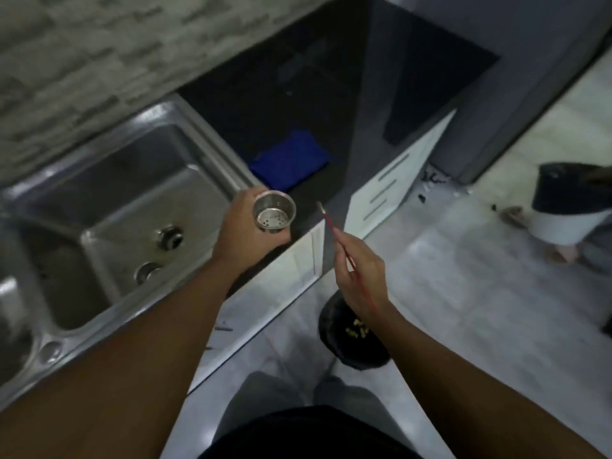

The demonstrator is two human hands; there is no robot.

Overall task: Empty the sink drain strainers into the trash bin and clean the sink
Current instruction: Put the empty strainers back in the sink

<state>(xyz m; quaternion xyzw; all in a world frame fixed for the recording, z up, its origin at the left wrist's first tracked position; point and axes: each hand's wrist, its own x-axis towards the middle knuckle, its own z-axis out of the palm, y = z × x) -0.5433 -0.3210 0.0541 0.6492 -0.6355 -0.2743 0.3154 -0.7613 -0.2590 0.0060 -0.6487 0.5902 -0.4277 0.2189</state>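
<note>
My left hand (245, 233) grips a small steel drain strainer (273, 212) with its open mouth turned up; its perforated bottom looks bare. It hangs over the dark counter's front edge, right of the steel sink (109, 193). My right hand (359, 263) pinches a thin red stick (334, 231), its tip pointing up toward the strainer but apart from it. Below my right forearm, a black-lined trash bin (344, 336) stands on the floor with yellowish scraps inside. In the sink basin I see a drain opening (169, 236) and a second round fitting (147, 271).
A folded blue cloth (289, 160) lies on the black counter (265, 104) beside the sink. White cabinet doors (390, 180) run below the counter. A second white bin with a black liner (563, 207) stands on the tiled floor at the right. A grey appliance rises at the back right.
</note>
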